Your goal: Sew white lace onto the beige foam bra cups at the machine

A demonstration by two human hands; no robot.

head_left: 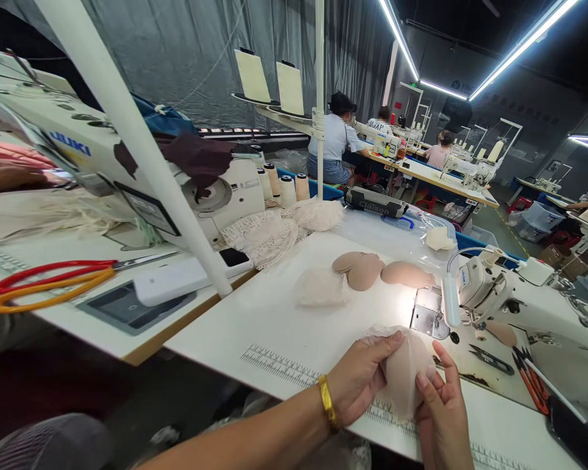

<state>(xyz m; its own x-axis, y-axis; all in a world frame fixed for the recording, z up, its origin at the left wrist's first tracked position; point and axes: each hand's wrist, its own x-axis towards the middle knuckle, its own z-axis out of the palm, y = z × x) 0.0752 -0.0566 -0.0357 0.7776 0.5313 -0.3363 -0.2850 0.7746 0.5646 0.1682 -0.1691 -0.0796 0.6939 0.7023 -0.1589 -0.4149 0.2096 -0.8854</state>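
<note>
A beige bra cup (pixel 402 375) with sheer pale fabric over it is held between my two hands above the table's front edge. My left hand (pixel 360 378) pinches its upper left side between thumb and fingers. On the other side, my right hand (pixel 441 398) grips the lower right edge with the thumb in front; its index finger sticks up. Just beyond is the lit needle plate (pixel 428 314) of a sewing machine (pixel 534 297). More beige bra cups (pixel 365 271) and a folded piece of sheer white fabric (pixel 322 287) lie on the table behind.
Thread snips (pixel 491 359) and orange-handled scissors (pixel 532 382) lie right of my hands, near a black phone (pixel 578 424). Leftward stand a white pole (pixel 142 156), another sewing machine (pixel 102 150), large scissors (pixel 53 281) and lace (pixel 264 235). Several people (pixel 333 143) sit at machines farther back.
</note>
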